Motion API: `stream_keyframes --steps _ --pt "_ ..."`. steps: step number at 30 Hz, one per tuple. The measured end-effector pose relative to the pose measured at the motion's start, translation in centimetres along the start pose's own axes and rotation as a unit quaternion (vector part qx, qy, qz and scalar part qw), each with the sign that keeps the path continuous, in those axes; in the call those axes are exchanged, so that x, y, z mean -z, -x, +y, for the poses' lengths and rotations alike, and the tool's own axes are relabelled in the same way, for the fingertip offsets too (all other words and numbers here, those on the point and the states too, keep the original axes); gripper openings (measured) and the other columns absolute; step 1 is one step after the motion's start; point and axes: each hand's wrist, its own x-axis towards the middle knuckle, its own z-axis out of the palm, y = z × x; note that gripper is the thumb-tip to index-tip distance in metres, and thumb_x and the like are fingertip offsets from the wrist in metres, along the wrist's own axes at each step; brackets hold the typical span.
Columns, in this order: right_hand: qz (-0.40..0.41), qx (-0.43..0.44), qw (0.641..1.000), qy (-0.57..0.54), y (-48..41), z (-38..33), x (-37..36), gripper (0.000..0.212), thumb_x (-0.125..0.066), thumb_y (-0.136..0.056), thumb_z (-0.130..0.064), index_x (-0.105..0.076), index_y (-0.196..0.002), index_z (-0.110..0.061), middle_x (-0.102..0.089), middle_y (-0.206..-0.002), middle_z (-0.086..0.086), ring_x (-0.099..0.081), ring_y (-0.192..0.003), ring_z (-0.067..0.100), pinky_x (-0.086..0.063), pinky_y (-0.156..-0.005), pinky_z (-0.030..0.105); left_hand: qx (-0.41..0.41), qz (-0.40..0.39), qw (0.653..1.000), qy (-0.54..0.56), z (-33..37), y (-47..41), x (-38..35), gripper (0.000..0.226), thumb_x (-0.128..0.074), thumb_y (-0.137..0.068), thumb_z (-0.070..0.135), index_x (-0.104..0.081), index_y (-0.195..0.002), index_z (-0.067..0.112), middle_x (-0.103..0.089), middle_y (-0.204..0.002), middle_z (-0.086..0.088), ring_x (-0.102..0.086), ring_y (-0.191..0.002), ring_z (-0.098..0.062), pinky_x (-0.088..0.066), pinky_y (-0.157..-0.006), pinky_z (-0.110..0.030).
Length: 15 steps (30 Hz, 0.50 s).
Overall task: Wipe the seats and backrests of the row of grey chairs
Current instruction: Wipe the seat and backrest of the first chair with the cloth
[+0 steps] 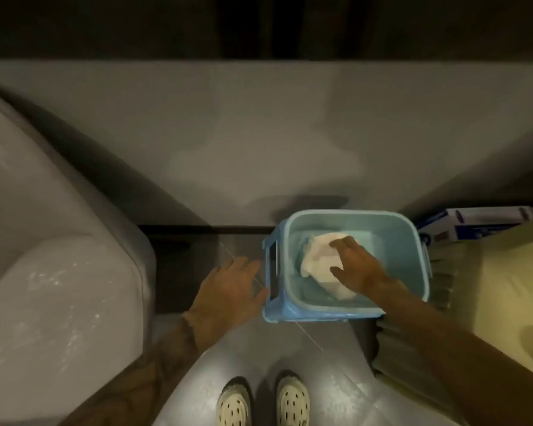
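A light blue plastic basin with water stands on a blue plastic stool on the tiled floor. A white cloth lies in the water. My right hand reaches into the basin and rests on the cloth with fingers spread over it. My left hand hovers just left of the stool, fingers relaxed, holding nothing. A grey padded chair fills the left side of the view.
A grey wall runs across ahead. At the right stands a yellowish cardboard box with a blue-and-white box behind it. My two feet in white perforated shoes stand on the glossy grey tiles below.
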Motion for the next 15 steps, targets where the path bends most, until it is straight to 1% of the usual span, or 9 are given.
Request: stream_keyframes --steps 3,5,7,9,12,15 --pt "0.017 -0.007 1.0 0.006 -2.6 0.0 -1.6 0.061 -0.063 -0.096 -0.021 -0.035 -0.149 -0.018 -0.036 -0.15 0.006 -0.047 -0.131 0.031 -0.048 -0.1 0.046 -0.008 0.004 1.0 0.008 -0.8 -1.8 -2.5 0.054 -0.053 -0.103 0.052 -0.048 -0.148 0.024 -0.052 -0.145 0.003 -0.051 -0.13 -0.016 -0.038 -0.11 -0.03" --pt "0.013 -0.025 0.999 0.025 -3.4 0.0 -2.3 0.052 -0.06 -0.097 -0.018 -0.039 -0.145 -0.016 -0.045 -0.14 0.009 -0.052 -0.124 0.033 -0.05 -0.095 0.046 -0.012 -0.003 1.0 0.012 -1.0 -2.4 -3.7 0.057 -0.054 -0.102 0.052 -0.047 -0.15 0.022 -0.052 -0.147 0.002 -0.051 -0.132 -0.016 -0.037 -0.111 -0.029" --pt "0.029 -0.04 0.998 0.036 -3.4 0.1 -3.1 0.038 -0.055 -0.099 -0.016 -0.048 -0.137 -0.013 -0.052 -0.132 0.011 -0.056 -0.118 0.033 -0.051 -0.093 0.045 -0.012 -0.002 1.0 0.012 -1.1 -2.5 -4.3 0.059 -0.054 -0.103 0.052 -0.046 -0.153 0.021 -0.052 -0.15 0.001 -0.05 -0.134 -0.016 -0.036 -0.113 -0.03" --pt "0.047 -0.05 0.997 0.033 -2.7 0.0 -3.1 0.033 -0.051 -0.102 -0.02 -0.053 -0.134 -0.012 -0.056 -0.131 0.011 -0.057 -0.116 0.033 -0.05 -0.093 0.043 -0.005 -0.002 1.0 0.011 -1.1 -2.3 -4.2 0.059 -0.053 -0.103 0.054 -0.046 -0.153 0.022 -0.051 -0.152 0.001 -0.05 -0.135 -0.017 -0.037 -0.113 -0.032" --pt "0.066 -0.045 0.997 0.013 -0.4 -0.6 -1.6 0.035 -0.053 -0.103 -0.027 -0.055 -0.135 -0.012 -0.059 -0.131 0.011 -0.059 -0.116 0.033 -0.048 -0.095 0.042 0.009 -0.016 1.0 0.023 -0.6 -0.9 -2.8 0.059 -0.052 -0.103 0.055 -0.044 -0.153 0.025 -0.05 -0.152 0.002 -0.049 -0.137 -0.018 -0.037 -0.114 -0.035" --pt "0.085 -0.038 0.996 -0.004 2.9 -1.9 1.2 0.036 -0.055 -0.101 -0.03 -0.058 -0.132 -0.011 -0.062 -0.126 0.011 -0.06 -0.112 0.032 -0.048 -0.091 0.039 0.026 -0.017 0.999 0.041 -0.2 1.5 -0.1 0.059 -0.052 -0.103 0.054 -0.042 -0.154 0.025 -0.049 -0.153 0.001 -0.049 -0.137 -0.019 -0.037 -0.115 -0.037"
